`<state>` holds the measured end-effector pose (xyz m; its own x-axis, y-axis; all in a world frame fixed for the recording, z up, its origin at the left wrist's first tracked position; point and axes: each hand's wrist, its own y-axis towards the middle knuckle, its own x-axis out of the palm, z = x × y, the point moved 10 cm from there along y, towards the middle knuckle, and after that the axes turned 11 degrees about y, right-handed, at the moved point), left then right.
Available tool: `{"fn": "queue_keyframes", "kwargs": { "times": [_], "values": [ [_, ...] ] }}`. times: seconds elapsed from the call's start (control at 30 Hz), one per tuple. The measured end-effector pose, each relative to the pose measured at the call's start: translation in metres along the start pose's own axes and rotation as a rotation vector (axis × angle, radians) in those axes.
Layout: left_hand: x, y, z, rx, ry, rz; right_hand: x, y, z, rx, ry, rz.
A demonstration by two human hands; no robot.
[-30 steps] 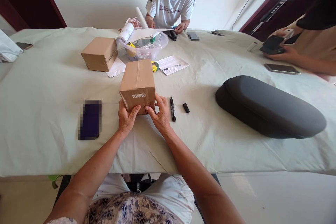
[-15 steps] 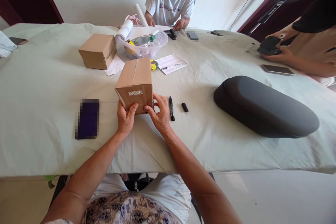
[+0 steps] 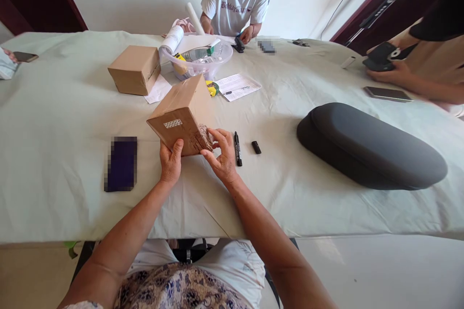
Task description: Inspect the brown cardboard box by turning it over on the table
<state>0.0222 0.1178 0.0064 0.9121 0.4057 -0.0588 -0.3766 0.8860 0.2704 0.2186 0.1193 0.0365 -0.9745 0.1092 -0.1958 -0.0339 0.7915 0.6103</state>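
Note:
A cardboard box [image 3: 174, 133] is tilted up over the table in front of me. Its near face carries a white dotted strip of tape and dark scribbled lines by the lower right corner. My left hand [image 3: 171, 161] grips its lower left part, thumb on the near face. At the scribbled corner, my right hand [image 3: 223, 154] holds on lightly with thumb and fingertips, the fingers partly spread. Just right of that hand lie an uncapped black marker [image 3: 238, 148] and its black cap [image 3: 256, 147].
A second cardboard box [image 3: 134, 70] stands behind, beside a clear plastic basin [image 3: 223, 58] of odds and ends. Written sheets [image 3: 239, 87] and a yellow-green tape measure [image 3: 212, 88] lie near it. A long dark padded case [image 3: 369, 147] occupies the right. Two co-workers [image 3: 235, 9] handle things across the table.
The box has been turned and tipped to the left, so more of its scribbled corner shows. My right thumb has slid toward that corner. A hand has appeared at the far left edge.

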Motion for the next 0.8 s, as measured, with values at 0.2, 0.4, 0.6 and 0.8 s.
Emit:
{"fn": "queue_keyframes", "kwargs": {
  "times": [0.2,0.4,0.6,0.8],
  "values": [
    [0.005,0.004,-0.011,-0.057,-0.141,-0.045,-0.013,0.003,-0.009,-0.071,-0.084,0.045],
    [0.014,0.008,-0.031,-0.291,-0.282,-0.162,-0.047,0.006,-0.006,-0.077,-0.173,0.277],
    [0.020,0.014,-0.043,-0.404,-0.307,-0.280,-0.086,0.005,0.047,0.212,-0.035,0.478],
    [-0.011,0.029,-0.063,-0.306,-0.080,-0.072,-0.070,0.000,0.071,0.372,0.166,0.422]
  ]
}}
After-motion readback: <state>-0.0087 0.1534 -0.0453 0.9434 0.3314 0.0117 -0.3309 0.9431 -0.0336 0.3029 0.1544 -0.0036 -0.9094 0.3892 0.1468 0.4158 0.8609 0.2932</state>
